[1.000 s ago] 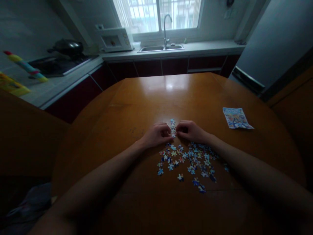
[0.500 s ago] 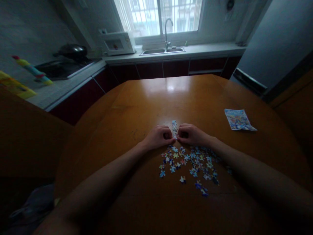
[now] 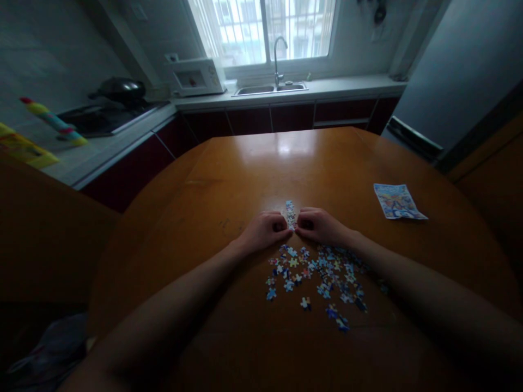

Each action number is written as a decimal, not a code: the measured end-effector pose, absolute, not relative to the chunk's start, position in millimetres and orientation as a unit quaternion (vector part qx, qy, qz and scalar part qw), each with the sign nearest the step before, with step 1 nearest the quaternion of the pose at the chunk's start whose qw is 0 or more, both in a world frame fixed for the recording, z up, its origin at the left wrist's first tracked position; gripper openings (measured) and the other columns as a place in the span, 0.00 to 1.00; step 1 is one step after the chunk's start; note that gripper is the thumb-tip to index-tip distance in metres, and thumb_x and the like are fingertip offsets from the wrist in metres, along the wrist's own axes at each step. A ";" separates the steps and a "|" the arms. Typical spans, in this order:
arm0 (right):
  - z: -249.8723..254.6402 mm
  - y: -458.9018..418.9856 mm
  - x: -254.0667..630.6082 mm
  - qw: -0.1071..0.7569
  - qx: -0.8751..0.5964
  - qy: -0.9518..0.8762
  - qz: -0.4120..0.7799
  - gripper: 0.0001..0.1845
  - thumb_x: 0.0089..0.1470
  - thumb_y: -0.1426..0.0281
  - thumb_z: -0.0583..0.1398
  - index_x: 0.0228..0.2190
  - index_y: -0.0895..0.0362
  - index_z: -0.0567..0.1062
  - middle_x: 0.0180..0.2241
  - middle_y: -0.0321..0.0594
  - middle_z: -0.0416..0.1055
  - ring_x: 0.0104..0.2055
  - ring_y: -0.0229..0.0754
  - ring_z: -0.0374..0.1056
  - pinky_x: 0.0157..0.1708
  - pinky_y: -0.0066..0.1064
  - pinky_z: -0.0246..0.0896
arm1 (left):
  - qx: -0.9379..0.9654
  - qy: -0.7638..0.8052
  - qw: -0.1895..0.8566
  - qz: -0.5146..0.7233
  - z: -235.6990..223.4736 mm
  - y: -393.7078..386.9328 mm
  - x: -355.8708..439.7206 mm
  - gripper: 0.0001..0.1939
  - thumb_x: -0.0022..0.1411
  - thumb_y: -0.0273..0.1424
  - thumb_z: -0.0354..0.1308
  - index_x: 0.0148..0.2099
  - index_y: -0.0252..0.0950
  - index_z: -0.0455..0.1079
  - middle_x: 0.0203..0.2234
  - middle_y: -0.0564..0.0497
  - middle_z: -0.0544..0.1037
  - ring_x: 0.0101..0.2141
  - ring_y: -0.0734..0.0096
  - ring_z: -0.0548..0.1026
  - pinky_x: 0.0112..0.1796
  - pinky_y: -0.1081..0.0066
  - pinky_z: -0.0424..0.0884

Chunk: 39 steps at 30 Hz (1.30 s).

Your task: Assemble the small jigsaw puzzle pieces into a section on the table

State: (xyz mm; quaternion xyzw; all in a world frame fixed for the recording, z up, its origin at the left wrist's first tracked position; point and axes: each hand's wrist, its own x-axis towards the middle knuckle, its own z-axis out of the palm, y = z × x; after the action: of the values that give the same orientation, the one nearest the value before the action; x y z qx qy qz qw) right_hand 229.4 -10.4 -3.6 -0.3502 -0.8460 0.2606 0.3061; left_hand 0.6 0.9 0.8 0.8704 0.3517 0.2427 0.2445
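Note:
A short strip of joined puzzle pieces lies on the round wooden table, running away from me. My left hand and my right hand rest on either side of its near end, fingers curled and pinching the strip between them. Just in front of my wrists, several loose puzzle pieces are scattered in blue, white and red.
A printed picture sheet lies at the table's right. Behind the table runs a kitchen counter with a sink and tap, a microwave and a wok on a stove. A grey fridge stands at the right.
Both hands stay at the strip's near end; only the view has tilted slightly, shifting everything a little down in the picture.

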 end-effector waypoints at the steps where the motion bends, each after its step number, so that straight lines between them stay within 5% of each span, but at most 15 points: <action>1: -4.4 -9.2 230.3 0.318 -0.361 -0.836 0.264 0.10 0.56 0.70 0.62 0.24 0.57 0.70 0.25 0.35 0.66 0.28 0.36 0.59 0.28 0.29 0.53 | 0.867 0.354 0.247 0.248 1.3 0.9 0.6 0.13 0.64 0.35 0.60 0.28 0.34 0.72 0.23 0.53 0.72 0.25 0.76 0.67 0.27 0.73 0.60; 7: -10.6 2.3 236.4 0.413 -0.483 -0.723 0.271 0.12 0.58 0.66 0.59 0.25 0.58 0.74 0.24 0.38 0.72 0.27 0.39 0.64 0.29 0.32 0.55 | 0.852 0.383 0.222 0.279 3.3 1.9 0.5 0.14 0.67 0.31 0.53 0.29 0.33 0.73 0.21 0.54 0.70 0.24 0.76 0.65 0.28 0.73 0.59; 39: -10.8 13.7 241.8 0.436 -0.494 -0.650 0.379 0.13 0.53 0.62 0.61 0.24 0.58 0.77 0.23 0.38 0.73 0.25 0.38 0.64 0.26 0.30 0.56 | 0.847 0.368 0.283 0.257 1.6 2.3 0.0 0.05 0.59 0.29 0.62 0.32 0.33 0.76 0.25 0.53 0.74 0.26 0.77 0.69 0.28 0.76 0.63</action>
State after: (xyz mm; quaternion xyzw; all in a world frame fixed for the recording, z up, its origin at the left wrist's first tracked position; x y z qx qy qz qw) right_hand 241.8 13.7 -10.8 -0.4937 -0.6497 0.3792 0.4363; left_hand 0.0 2.3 1.6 0.8474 0.3680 0.2573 0.2834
